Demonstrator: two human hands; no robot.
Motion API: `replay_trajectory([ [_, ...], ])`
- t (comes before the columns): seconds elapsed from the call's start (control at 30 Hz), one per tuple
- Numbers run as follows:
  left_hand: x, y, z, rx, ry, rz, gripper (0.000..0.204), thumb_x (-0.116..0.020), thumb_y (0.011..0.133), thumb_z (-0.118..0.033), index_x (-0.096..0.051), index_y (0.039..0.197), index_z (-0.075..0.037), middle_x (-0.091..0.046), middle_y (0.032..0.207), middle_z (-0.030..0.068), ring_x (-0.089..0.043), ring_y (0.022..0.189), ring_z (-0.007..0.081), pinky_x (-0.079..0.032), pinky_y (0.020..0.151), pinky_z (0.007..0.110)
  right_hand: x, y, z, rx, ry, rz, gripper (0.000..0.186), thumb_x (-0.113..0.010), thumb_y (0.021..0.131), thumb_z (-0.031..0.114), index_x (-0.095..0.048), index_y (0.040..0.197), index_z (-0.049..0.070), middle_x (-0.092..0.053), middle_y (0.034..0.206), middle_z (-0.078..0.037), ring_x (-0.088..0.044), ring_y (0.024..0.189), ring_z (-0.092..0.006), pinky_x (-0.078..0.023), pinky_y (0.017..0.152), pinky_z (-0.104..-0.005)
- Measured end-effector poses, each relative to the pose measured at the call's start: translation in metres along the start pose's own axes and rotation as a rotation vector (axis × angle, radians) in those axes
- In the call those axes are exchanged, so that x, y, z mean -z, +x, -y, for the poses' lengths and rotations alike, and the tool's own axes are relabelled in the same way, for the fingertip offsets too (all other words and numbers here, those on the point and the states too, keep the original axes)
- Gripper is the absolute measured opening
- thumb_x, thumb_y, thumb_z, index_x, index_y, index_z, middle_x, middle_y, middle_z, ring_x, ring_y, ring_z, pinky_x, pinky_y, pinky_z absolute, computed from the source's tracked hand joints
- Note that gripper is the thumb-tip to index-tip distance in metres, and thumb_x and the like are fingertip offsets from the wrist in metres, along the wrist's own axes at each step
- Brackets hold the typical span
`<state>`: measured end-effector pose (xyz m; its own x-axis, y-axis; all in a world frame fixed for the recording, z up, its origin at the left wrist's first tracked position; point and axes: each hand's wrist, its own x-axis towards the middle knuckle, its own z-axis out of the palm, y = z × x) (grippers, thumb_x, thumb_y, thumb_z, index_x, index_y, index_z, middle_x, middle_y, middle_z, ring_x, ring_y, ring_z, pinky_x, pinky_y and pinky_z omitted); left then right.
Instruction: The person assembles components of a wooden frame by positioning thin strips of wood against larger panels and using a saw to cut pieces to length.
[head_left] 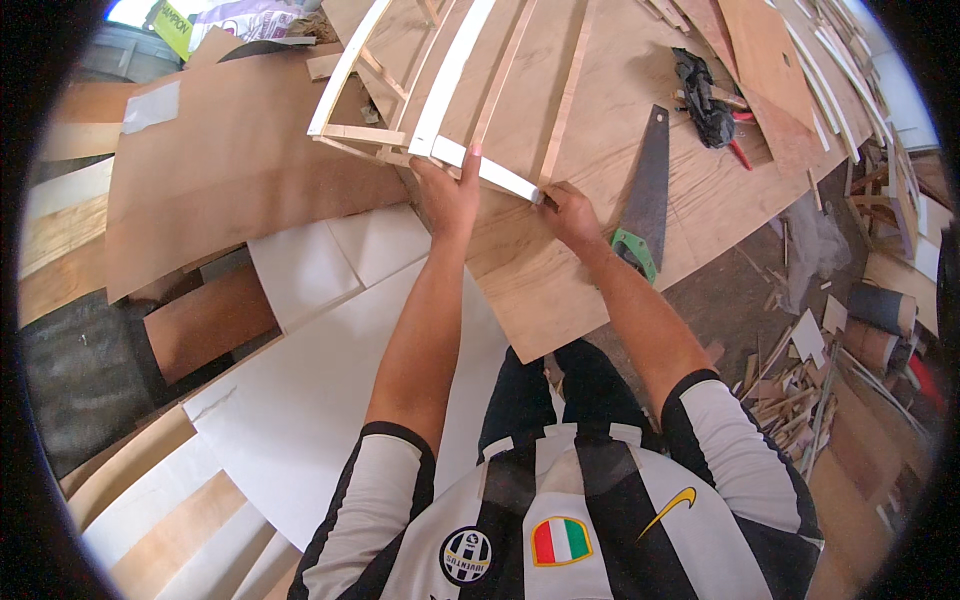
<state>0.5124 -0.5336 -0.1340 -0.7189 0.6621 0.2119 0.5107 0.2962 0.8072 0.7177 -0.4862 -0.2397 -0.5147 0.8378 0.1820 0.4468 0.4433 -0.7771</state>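
Note:
A slatted wooden frame (500, 85), with pale battens and white-faced strips, rests on a large plywood sheet (530, 300). Across its near end lies a short white strip (505, 178). My left hand (450, 195) is closed around the strip's left part and the frame's corner, thumb on top and fingers underneath. At the strip's right end, my right hand (572, 217) pinches it near a batten's tip; its fingertips are partly hidden. To the right of that hand lies a handsaw (645, 190) with a green handle, flat on the plywood.
A black plastic bag (703, 100) and a red-handled tool (740, 152) lie far right on the plywood. Brown board (230, 160) and white panels (330, 370) spread at left. Wood scraps (790, 405) litter the floor at right. Long strips (825, 90) lean beyond.

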Motion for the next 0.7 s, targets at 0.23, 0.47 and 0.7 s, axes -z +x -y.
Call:
replay_trajectory([
  [0.23, 0.006, 0.000, -0.007, 0.016, 0.015, 0.036, 0.082, -0.076, 0.090, -0.049, -0.036, 0.128, 0.012, -0.062, 0.114, 0.0368, -0.064, 0.107, 0.0511, -0.050, 0.092, 0.054, 0.003, -0.001, 0.006, -0.047, 0.028, 0.041, 0.024, -0.069, 0.090, 0.014, -0.069, 0.111, 0.001, -0.067, 0.107, -0.021, -0.066, 0.102, -0.0403, -0.053, 0.089, -0.0471],
  [0.47, 0.002, -0.002, -0.005, 0.051, -0.049, 0.028, 0.083, -0.076, 0.089, -0.043, -0.033, 0.132, 0.013, -0.060, 0.119, 0.0371, -0.061, 0.113, 0.0510, -0.048, 0.097, 0.053, -0.001, -0.004, 0.007, -0.009, 0.035, -0.054, 0.033, -0.081, 0.081, 0.008, -0.072, 0.112, -0.002, -0.071, 0.103, -0.017, -0.071, 0.086, -0.0309, -0.058, 0.076, -0.0370],
  [0.7, -0.007, 0.001, 0.012, -0.004, -0.025, -0.024, 0.075, -0.077, 0.091, -0.031, -0.036, 0.137, 0.012, -0.053, 0.130, 0.0299, -0.056, 0.119, 0.0385, -0.042, 0.105, 0.046, -0.001, -0.004, 0.007, -0.021, 0.054, -0.058, 0.033, -0.081, 0.081, 0.010, -0.073, 0.112, -0.001, -0.071, 0.104, -0.016, -0.071, 0.087, -0.0303, -0.058, 0.078, -0.0378],
])
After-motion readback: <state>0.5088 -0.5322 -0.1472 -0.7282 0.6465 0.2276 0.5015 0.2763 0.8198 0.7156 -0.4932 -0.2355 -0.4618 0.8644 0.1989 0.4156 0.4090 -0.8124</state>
